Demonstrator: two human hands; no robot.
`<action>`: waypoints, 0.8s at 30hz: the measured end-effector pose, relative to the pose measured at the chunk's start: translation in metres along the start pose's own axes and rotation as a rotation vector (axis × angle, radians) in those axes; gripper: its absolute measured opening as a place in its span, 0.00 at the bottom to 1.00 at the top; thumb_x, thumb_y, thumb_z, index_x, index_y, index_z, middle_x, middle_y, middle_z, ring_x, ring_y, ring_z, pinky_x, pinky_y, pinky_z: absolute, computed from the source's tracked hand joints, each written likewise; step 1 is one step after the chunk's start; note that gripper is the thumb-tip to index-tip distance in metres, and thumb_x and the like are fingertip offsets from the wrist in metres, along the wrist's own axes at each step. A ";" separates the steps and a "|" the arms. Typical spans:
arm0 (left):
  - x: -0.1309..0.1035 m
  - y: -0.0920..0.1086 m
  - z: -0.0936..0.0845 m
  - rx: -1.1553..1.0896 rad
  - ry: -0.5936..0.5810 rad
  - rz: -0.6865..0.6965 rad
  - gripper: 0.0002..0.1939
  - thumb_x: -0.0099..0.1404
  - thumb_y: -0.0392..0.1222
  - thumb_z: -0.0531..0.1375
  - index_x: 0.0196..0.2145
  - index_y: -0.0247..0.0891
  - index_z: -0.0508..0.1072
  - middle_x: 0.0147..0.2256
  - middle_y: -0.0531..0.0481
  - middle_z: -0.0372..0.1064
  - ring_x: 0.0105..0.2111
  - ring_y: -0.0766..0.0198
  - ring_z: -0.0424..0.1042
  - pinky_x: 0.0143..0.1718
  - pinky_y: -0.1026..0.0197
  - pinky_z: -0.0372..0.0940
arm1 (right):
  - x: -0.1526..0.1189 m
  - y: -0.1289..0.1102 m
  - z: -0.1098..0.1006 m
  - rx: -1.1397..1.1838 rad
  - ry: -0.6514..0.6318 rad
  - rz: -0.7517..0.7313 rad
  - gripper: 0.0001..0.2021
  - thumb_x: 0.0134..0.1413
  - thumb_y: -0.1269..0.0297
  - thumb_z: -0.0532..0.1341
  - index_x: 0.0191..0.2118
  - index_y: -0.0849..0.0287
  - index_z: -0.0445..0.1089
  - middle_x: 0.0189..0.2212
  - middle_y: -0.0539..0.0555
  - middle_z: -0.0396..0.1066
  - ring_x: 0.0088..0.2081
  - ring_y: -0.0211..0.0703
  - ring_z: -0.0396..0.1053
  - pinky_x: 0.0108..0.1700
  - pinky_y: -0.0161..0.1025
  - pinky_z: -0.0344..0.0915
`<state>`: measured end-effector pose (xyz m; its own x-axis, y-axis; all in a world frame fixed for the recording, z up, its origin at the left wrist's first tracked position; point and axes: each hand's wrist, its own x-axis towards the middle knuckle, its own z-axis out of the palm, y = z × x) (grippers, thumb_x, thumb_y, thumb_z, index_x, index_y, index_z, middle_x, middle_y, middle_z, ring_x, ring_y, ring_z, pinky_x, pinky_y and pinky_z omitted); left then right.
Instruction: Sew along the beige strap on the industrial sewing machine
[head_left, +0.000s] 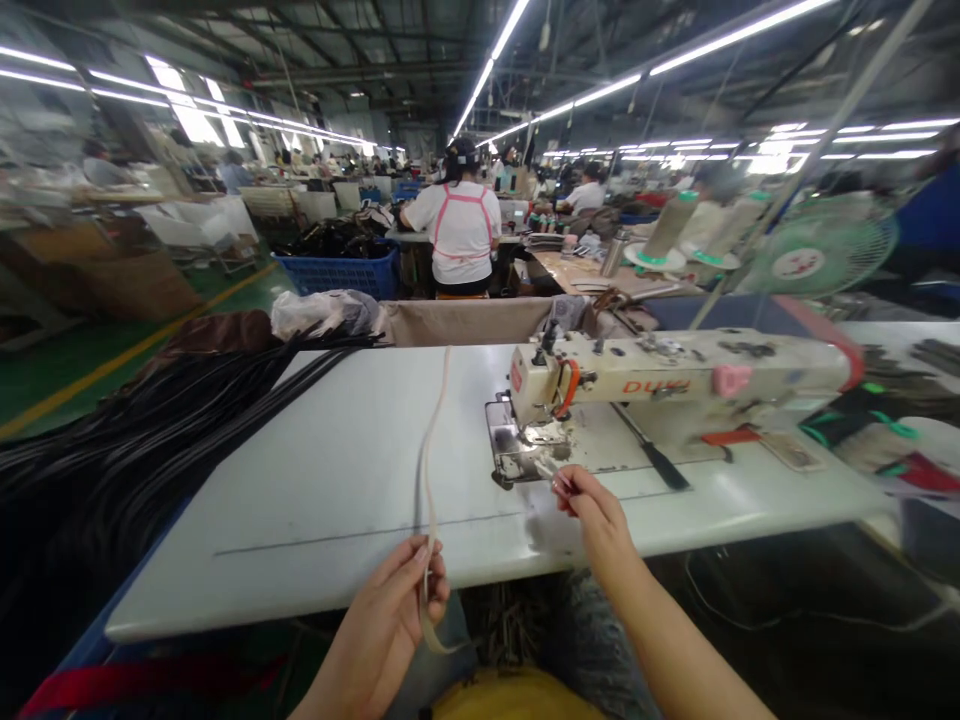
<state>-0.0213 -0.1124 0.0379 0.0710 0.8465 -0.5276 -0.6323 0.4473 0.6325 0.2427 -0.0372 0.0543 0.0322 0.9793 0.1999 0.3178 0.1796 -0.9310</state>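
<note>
My left hand (401,605), at the table's front edge, pinches a long, narrow beige strip (429,450). The strip runs back over the white tabletop to its far edge, and its near end curls down below my fingers. My right hand (589,502) is closed just in front of the sewing machine (675,375). Between its fingertips is a small pale, pointed piece (546,467) that reaches toward the metal needle plate (517,445); its kind is unclear. The needle area is above and beyond that hand.
Black strips (112,440) are heaped along the table's left side. A blue basket (341,277) of dark pieces stands beyond. A person (463,225) sits ahead, back turned. Thread cones (670,230) and a green fan (825,250) stand behind the machine.
</note>
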 end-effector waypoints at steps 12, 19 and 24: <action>0.022 -0.004 0.016 0.391 -0.260 0.049 0.19 0.61 0.57 0.71 0.37 0.39 0.76 0.35 0.49 0.71 0.40 0.59 0.70 0.45 0.58 0.70 | 0.048 0.039 -0.074 0.244 0.440 0.121 0.29 0.52 0.33 0.66 0.41 0.58 0.72 0.30 0.57 0.77 0.33 0.50 0.77 0.39 0.48 0.77; 0.036 -0.010 0.055 0.213 -0.373 0.011 0.15 0.61 0.49 0.73 0.38 0.37 0.76 0.36 0.49 0.70 0.36 0.63 0.70 0.42 0.58 0.70 | -0.036 0.033 -0.002 -0.464 -0.013 -0.598 0.20 0.70 0.69 0.56 0.64 0.52 0.71 0.54 0.63 0.73 0.50 0.47 0.76 0.51 0.44 0.77; 0.063 -0.029 0.064 0.268 -0.444 0.163 0.16 0.71 0.55 0.62 0.46 0.41 0.78 0.43 0.46 0.75 0.40 0.61 0.74 0.44 0.60 0.73 | -0.029 0.005 -0.001 -0.600 -0.143 -0.967 0.19 0.67 0.68 0.66 0.61 0.53 0.73 0.47 0.60 0.78 0.46 0.47 0.78 0.47 0.40 0.78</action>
<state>0.0508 -0.0538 0.0221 0.3440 0.9258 -0.1569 -0.4472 0.3085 0.8395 0.2439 -0.0649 0.0442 -0.5673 0.4640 0.6804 0.5525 0.8271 -0.1033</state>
